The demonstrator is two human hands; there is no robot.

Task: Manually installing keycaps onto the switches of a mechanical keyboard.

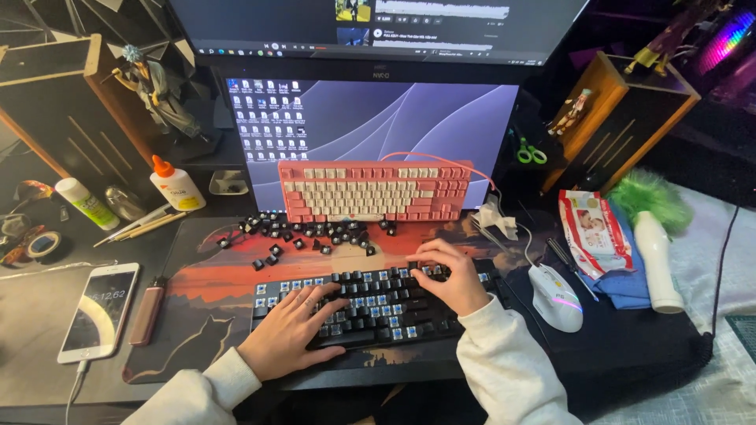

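A black mechanical keyboard [378, 303] lies on a red-and-orange desk mat [213, 283]; many of its caps are off, showing blue switches. My left hand [295, 330] rests flat on the keyboard's left part, fingers spread. My right hand [449, 275] is bent over the upper right keys, fingertips pinched at a keycap; what they hold is hidden. Several loose black keycaps [307, 232] lie scattered on the mat behind the keyboard. A pink-and-white keyboard [374, 191] leans against the lower monitor.
A white mouse [555, 295] sits right of the keyboard, with a wipes packet [594, 232] and a white bottle [657, 264] beyond. At left lie a charging phone [101, 311], a brown slim device [147, 313], a glue bottle [177, 185], pens and tape.
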